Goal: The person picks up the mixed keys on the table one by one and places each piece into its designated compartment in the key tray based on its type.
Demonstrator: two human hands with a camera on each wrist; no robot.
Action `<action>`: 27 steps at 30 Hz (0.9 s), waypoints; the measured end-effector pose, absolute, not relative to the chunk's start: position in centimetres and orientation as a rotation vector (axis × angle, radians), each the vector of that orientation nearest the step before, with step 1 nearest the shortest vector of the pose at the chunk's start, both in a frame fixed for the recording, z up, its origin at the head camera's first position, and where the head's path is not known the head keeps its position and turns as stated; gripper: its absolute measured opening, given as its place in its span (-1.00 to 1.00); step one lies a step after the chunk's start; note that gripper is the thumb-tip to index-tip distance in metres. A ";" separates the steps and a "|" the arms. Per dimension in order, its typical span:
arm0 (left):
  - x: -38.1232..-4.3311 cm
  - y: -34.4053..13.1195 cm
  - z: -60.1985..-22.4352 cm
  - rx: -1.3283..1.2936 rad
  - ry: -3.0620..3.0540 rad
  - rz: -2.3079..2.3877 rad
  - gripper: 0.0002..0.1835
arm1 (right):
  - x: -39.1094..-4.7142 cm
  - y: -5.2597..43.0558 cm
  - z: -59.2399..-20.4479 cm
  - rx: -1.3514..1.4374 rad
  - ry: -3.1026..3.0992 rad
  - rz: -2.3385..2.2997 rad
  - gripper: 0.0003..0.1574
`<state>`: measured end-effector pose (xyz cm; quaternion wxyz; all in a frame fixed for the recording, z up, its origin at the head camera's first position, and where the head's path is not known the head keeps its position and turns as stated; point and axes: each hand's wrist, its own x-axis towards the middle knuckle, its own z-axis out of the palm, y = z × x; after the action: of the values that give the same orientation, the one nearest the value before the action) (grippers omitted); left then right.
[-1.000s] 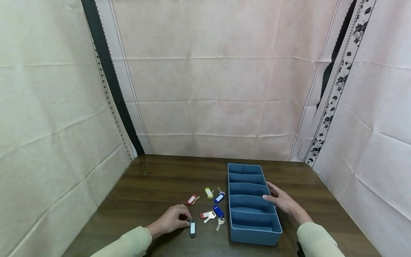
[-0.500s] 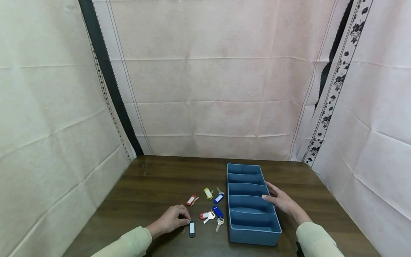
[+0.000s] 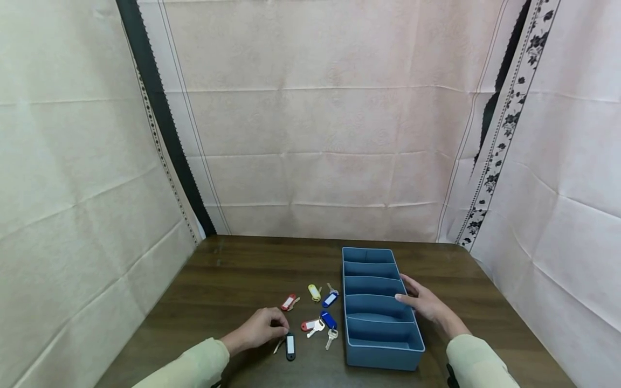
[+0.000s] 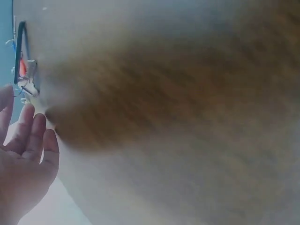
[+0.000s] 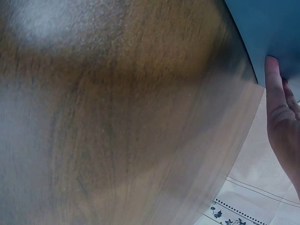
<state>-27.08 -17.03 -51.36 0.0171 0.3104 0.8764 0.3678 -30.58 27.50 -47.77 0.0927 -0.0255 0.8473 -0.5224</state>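
Observation:
My left hand pinches the ring end of a black key tag with a white label; its key hangs beside it. The left wrist view shows this black tag standing on edge beyond the fingertips. On the right, my right hand holds the side of a blue divided organizer box, thumb over the rim and fingers along the outer wall. In the right wrist view a straight finger lies against that blue wall.
Left of the box lie more tagged keys: a yellow tag, two red tags and two blue tags. All are on a dark wooden table, with pale cloth hanging behind and at both sides.
The left fingers have shifted slightly on the black key tag, and its key shows more clearly beside it. The right hand and the organizer box keep their places.

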 end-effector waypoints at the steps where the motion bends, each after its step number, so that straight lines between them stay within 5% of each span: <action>1: -27.1 -17.0 -51.3 0.966 2.726 1.147 -0.92 | -30.6 27.5 -47.8 -0.077 2.514 -1.550 -0.08; 27: -28.3 -14.7 -46.1 0.764 2.649 1.356 -0.95 | -30.5 27.5 -47.8 -0.081 2.525 -1.547 -0.07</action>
<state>-28.32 -14.67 -46.10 0.0347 0.2484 0.8617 0.4411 -30.47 27.49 -47.83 0.0897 -0.0273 0.8489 -0.5202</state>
